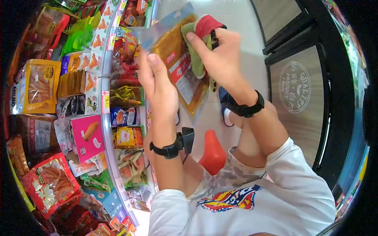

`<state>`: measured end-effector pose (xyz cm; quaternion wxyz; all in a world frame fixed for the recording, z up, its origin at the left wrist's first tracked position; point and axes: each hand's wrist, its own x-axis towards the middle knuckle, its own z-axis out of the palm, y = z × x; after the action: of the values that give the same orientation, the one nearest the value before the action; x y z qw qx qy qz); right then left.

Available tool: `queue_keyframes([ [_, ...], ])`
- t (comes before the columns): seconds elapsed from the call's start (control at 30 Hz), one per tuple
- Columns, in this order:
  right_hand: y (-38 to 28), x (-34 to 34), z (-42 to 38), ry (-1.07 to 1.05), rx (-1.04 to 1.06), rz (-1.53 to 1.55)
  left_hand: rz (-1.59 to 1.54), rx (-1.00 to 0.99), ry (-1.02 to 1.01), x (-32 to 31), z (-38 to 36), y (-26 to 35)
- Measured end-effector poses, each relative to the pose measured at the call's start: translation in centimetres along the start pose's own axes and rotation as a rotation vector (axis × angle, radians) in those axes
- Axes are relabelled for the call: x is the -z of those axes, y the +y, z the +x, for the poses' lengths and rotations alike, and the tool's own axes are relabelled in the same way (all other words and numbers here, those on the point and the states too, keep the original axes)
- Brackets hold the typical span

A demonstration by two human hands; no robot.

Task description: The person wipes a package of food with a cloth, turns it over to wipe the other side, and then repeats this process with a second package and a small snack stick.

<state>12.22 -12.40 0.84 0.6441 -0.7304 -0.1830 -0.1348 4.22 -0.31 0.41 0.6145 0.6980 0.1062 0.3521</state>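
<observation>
My left hand (158,78) grips the edge of a large clear snack bag (183,88) with brown food and a red and white label. The bag is tilted, held up in front of me above the floor. Bunched in my right hand (222,53) is a cloth (197,49), green with a red and black end. The cloth lies against the front of the bag, covering part of its upper right side. Both wrists wear black straps.
Shelves of packaged snacks (41,90) run along the left, with a price-tag rail (105,84) at their edge. A red stool (213,151) stands between my legs. To the right are dark-framed cabinet panels (297,90). Pale floor tiles (248,23) show ahead.
</observation>
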Motion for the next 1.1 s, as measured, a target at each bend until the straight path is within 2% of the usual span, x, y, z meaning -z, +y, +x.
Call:
queue_keyframes([
  [0.03, -0.1, -0.1, -0.2, -0.03, -0.004, -0.037, 0.001, 0.002, 0.001, -0.1, -0.1, 0.1],
  [0.1, -0.5, -0.6, -0.6, -0.064, -0.01, -0.073, -0.084, 0.175, -0.053, -0.6, -0.6, 0.7],
  [0.13, -0.8, -1.0, -0.9, -0.052, 0.052, -0.027, -0.126, 0.202, -0.023, -1.0, -0.6, 0.4],
  [0.17, -1.1, -1.3, -1.1, -0.039, 0.113, 0.021, -0.125, 0.204, -0.021, -1.6, -0.7, 0.4],
  [0.23, -1.1, -1.5, -1.6, -0.042, 0.16, -0.01, -0.445, 0.149, 0.015, -2.7, -0.5, 1.5],
  [0.27, -1.2, -1.7, -1.8, -0.063, 0.23, 0.002, -0.461, 0.124, -0.109, -2.0, -0.4, 1.1],
  [0.37, -1.2, -1.9, -2.5, -0.07, 0.335, -0.015, -0.644, 0.193, -0.133, -1.7, -0.5, 0.7],
  [0.53, -1.0, -1.8, -2.6, -0.083, 0.43, -0.02, -0.54, 0.153, -0.241, -1.0, -0.2, -0.1],
  [0.57, -0.9, -1.8, -2.6, -0.087, 0.434, -0.02, -0.551, 0.171, -0.203, -0.8, -0.1, -0.6],
  [0.63, -0.7, -1.6, -2.8, -0.238, 0.46, -0.027, -0.558, 0.19, -0.158, -0.5, -0.1, -0.2],
  [0.77, -1.0, -1.4, -3.3, -0.269, 0.414, -0.068, -0.545, 0.261, -0.038, -0.5, -0.3, 0.7],
  [0.87, -0.7, -1.4, -3.2, -0.261, 0.399, -0.093, -0.491, 0.263, -0.03, -0.5, -0.3, 1.0],
  [0.93, -0.2, -1.7, -3.0, -0.057, 0.42, -0.214, -0.412, 0.196, -0.025, -0.6, -0.2, 0.8],
  [0.97, -0.2, -1.7, -2.7, -0.058, 0.424, -0.213, -0.413, 0.193, -0.023, -0.8, -0.4, 0.9],
  [1.03, -0.2, -1.4, -2.1, -0.037, 0.26, -0.284, -0.575, 0.245, -0.034, -1.3, -0.5, 1.6],
  [1.1, -0.6, -1.8, -3.1, -0.049, 0.322, -0.313, -0.499, 0.222, 0.015, -0.8, -0.4, 0.6],
])
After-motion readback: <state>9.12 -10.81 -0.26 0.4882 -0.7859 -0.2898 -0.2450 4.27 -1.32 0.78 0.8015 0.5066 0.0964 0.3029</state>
